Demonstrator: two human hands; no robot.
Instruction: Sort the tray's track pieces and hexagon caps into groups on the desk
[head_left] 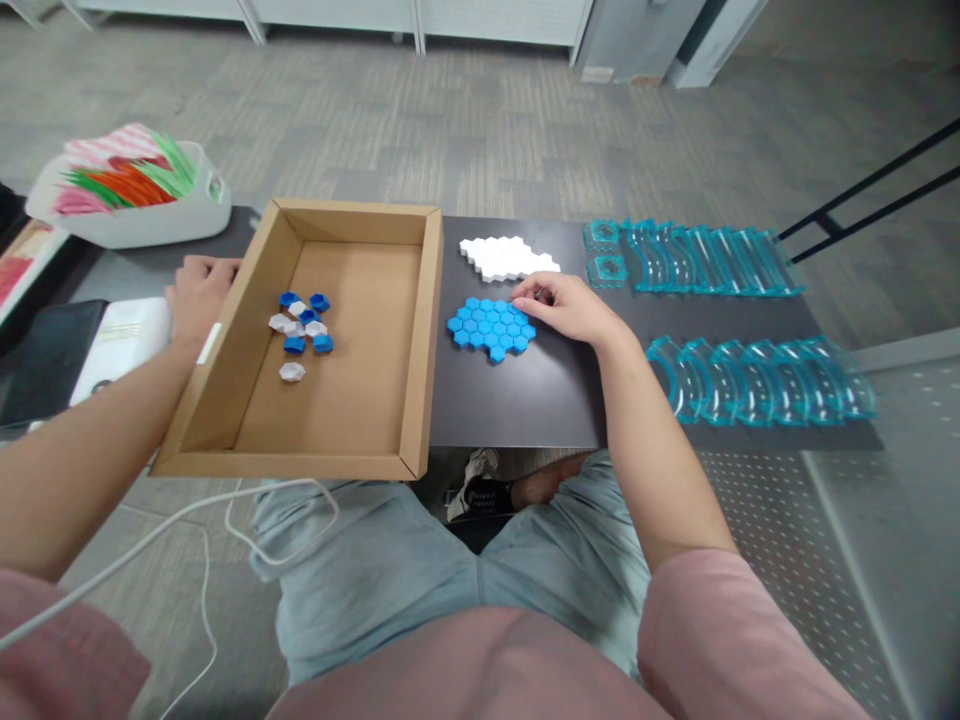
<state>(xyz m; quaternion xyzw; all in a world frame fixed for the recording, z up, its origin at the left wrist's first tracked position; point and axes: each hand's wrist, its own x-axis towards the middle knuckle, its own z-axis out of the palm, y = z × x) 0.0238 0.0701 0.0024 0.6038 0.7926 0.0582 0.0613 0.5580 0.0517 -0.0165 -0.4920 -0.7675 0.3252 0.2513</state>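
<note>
My right hand (564, 305) is closed in a pinch at the upper right edge of a cluster of blue hexagonal pieces (487, 325); its fingertips are on one blue piece there. Just behind lies a group of white hexagonal pieces (504, 258), packed side by side. Beside the left outer wall of an open cardboard box (360, 400) rests my left hand (201, 295), fingers extended toward the wall and partly hidden by it. Inside the box, several loose blue and white pieces (307, 316) lie in a small heap, with one white piece (292, 372) apart from them.
Two rows of clear teal plastic parts (712, 260) lie along the right of the dark table (517, 400). A white basket (165, 220) with colourful strips stands at the back left. Near my left forearm are a white device (124, 345) and a white cable (187, 510).
</note>
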